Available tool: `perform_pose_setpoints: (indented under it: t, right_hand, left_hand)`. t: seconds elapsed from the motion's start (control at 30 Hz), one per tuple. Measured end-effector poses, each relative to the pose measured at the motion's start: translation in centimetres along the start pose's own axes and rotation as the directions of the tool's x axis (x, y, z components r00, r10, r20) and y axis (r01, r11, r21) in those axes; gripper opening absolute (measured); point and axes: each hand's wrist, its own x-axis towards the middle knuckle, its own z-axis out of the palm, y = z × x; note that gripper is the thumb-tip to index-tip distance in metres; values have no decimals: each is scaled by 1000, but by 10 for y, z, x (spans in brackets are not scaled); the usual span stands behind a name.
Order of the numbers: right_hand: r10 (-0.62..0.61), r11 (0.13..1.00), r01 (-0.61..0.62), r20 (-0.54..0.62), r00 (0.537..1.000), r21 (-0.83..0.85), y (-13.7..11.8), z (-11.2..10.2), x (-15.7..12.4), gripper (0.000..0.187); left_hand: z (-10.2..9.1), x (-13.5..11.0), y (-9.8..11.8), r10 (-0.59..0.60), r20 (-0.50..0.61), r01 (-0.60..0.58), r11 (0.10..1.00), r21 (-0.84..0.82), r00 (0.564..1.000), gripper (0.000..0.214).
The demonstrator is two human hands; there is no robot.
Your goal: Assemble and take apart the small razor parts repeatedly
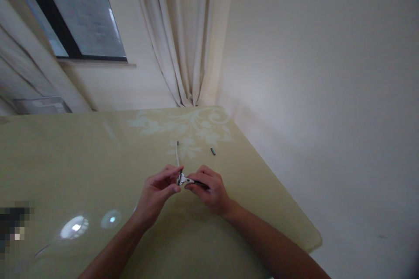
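Both my hands meet over the middle of a glossy yellow-green table (81, 161). My left hand (156, 195) pinches one end of a small silver metal tool (183, 179) between thumb and fingers. My right hand (209, 189) grips the tool's dark handle end, fingers curled around it. A thin white stick (177, 152) lies on the table just beyond my hands. A tiny dark piece (213, 151) rests further right on the pale floral pattern.
The table's right edge (278, 178) runs diagonally along a plain white wall. Beige curtains (183, 35) hang at the far corner beside a dark window (75, 13). A blurred dark patch (15, 222) sits at the near left.
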Motion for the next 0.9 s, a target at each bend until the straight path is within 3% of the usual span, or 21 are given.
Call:
perform_pose_setpoints:
  t: [0.27, 0.9]
  right_hand:
    - [9, 999, -7, -38, 999, 48, -4, 3, -2, 24]
    - [33, 999, -33, -7, 999, 17, -1, 1, -2, 29]
  left_hand:
    - [1, 0, 3, -19, -3, 19, 999, -37, 1000, 42]
    - [5, -2, 7, -51, -22, 49, 997, -65, 998, 42]
